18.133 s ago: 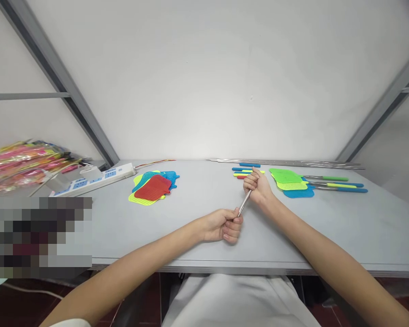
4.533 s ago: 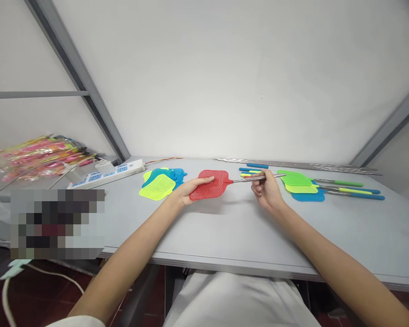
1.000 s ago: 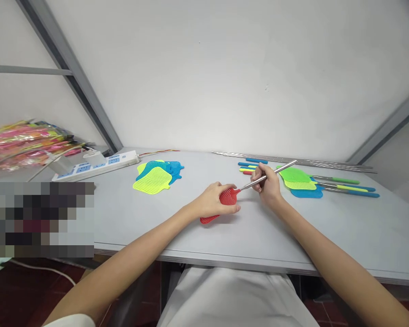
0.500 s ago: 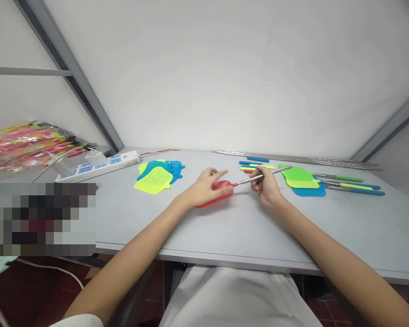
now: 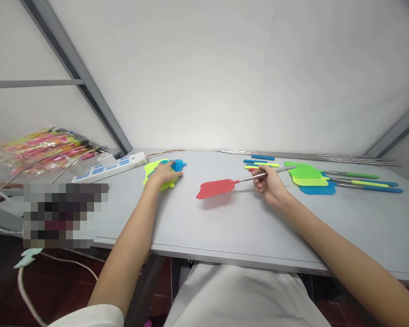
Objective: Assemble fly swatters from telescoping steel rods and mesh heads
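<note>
My right hand (image 5: 268, 184) is closed around the metal rod of a red fly swatter (image 5: 216, 188). The red mesh head is held just over the table and points left, while the rod's bare end sticks out past my fingers. Over on the left, my left hand (image 5: 164, 175) lies on a small pile of loose swatter heads, its fingers apart. Beneath it show a yellow swatter head (image 5: 150, 170) and a blue swatter head (image 5: 179, 165); the hand partly hides both.
Finished-looking swatters with a green head (image 5: 305, 171) on top lie at right. Coloured handle grips (image 5: 263, 157) and long metal rods (image 5: 347, 159) are along the wall. A power strip (image 5: 122, 163) and a plastic-wrapped bundle (image 5: 51, 147) are at left.
My left hand has left the red swatter head and moved left onto the pile of loose heads. My right hand still holds the red swatter, whose mesh is now fully in sight.
</note>
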`<act>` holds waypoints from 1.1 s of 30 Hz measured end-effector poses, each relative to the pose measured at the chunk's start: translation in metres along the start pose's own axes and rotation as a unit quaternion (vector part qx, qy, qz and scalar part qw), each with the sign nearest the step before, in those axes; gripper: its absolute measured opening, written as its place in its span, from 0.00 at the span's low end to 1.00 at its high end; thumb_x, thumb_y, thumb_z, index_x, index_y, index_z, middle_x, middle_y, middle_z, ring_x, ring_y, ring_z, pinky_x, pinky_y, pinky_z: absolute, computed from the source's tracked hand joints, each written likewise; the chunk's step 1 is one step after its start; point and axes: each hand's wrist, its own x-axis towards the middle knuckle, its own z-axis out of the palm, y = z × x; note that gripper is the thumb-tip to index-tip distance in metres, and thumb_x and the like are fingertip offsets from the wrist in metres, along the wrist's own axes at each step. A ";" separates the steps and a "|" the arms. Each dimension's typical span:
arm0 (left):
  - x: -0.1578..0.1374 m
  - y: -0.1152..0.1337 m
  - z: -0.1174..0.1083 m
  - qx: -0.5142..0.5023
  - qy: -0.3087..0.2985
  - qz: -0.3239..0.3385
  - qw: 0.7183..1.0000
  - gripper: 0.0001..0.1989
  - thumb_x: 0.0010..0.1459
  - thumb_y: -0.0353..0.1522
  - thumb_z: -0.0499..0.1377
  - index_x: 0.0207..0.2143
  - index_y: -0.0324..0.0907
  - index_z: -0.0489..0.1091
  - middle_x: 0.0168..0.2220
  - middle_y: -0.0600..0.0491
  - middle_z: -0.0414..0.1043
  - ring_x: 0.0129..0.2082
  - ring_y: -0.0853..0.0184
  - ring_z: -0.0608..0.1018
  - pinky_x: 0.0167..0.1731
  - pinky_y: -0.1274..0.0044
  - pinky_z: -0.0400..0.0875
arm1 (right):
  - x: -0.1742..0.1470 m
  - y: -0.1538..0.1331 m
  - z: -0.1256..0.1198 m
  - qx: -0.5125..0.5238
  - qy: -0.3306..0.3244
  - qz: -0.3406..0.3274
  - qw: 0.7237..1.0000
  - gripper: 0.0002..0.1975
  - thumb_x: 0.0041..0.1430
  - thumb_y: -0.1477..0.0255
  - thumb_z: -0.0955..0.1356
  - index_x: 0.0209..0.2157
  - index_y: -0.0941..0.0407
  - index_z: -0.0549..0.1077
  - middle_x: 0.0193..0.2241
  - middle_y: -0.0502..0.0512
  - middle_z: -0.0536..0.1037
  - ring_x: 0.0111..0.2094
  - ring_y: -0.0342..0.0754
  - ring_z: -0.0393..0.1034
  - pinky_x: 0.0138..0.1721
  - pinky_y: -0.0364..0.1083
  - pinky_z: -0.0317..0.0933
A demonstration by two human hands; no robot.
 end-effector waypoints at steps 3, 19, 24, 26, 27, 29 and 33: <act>-0.003 0.003 -0.005 0.011 -0.011 0.039 0.999 0.33 0.37 0.44 0.58 0.48 0.44 0.61 0.47 0.47 0.63 0.45 0.53 0.66 0.42 0.69 0.61 | 0.001 0.000 0.000 -0.002 0.001 -0.002 1.000 0.11 0.47 0.72 0.60 0.16 0.60 0.66 0.12 0.49 0.65 0.09 0.35 0.52 0.07 0.35 0.44; -0.009 -0.010 -0.023 -0.111 0.080 -0.003 0.991 0.27 0.44 0.45 0.54 0.47 0.45 0.64 0.45 0.50 0.66 0.44 0.58 0.68 0.43 0.71 0.61 | 0.000 -0.001 -0.002 -0.017 -0.013 0.007 1.000 0.11 0.49 0.72 0.60 0.16 0.59 0.66 0.15 0.51 0.68 0.10 0.35 0.52 0.09 0.36 0.45; -0.005 -0.011 -0.021 -0.123 0.114 0.000 0.986 0.25 0.45 0.44 0.54 0.45 0.46 0.65 0.43 0.51 0.68 0.43 0.58 0.68 0.42 0.72 0.62 | 0.000 -0.002 -0.003 -0.021 -0.021 0.013 0.999 0.12 0.49 0.72 0.59 0.17 0.59 0.66 0.13 0.49 0.65 0.10 0.35 0.51 0.09 0.36 0.44; -0.005 -0.010 -0.020 -0.099 0.097 0.001 0.990 0.25 0.45 0.44 0.54 0.46 0.45 0.65 0.43 0.50 0.68 0.43 0.58 0.69 0.41 0.71 0.62 | 0.000 -0.002 -0.003 -0.021 -0.023 0.014 0.999 0.11 0.50 0.72 0.59 0.17 0.59 0.66 0.12 0.48 0.65 0.10 0.35 0.51 0.09 0.36 0.44; -0.005 -0.009 -0.019 -0.083 0.088 0.001 0.993 0.25 0.45 0.44 0.54 0.46 0.45 0.65 0.43 0.50 0.68 0.42 0.58 0.69 0.41 0.71 0.62 | 0.000 -0.001 -0.002 -0.022 -0.023 0.014 0.999 0.11 0.50 0.72 0.59 0.18 0.59 0.66 0.12 0.48 0.65 0.10 0.35 0.51 0.09 0.36 0.44; -0.005 -0.007 -0.016 -0.057 0.075 0.001 0.996 0.25 0.46 0.43 0.54 0.47 0.43 0.64 0.42 0.48 0.68 0.42 0.58 0.70 0.40 0.70 0.63 | 0.000 -0.001 -0.002 -0.023 -0.026 0.015 0.999 0.11 0.49 0.72 0.59 0.18 0.59 0.66 0.12 0.48 0.64 0.10 0.35 0.51 0.10 0.36 0.44; -0.002 -0.003 -0.004 -0.036 0.069 0.008 0.997 0.24 0.45 0.39 0.56 0.46 0.39 0.65 0.43 0.46 0.67 0.43 0.55 0.68 0.41 0.68 0.61 | -0.002 0.000 0.000 -0.028 -0.030 0.019 0.999 0.10 0.49 0.72 0.59 0.19 0.59 0.66 0.11 0.47 0.63 0.10 0.35 0.51 0.10 0.36 0.43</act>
